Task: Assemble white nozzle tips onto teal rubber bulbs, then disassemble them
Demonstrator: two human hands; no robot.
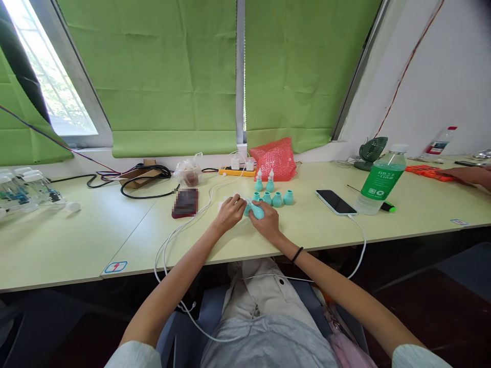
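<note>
My right hand is wrapped round a small teal bulb, its rounded end toward me. My left hand is pinched at the whitish tip of that bulb, just left of my right hand; what its fingertips hold is too small to make out. Right behind my hands stand several open-topped teal bulbs on the table. Farther back, two teal bulbs with white pointed tips stand upright side by side.
A red bubble-wrap bag lies behind the bulbs. White cables cross the table at left, near a dark red pouch. At right are a phone, a bottle and another person's hand.
</note>
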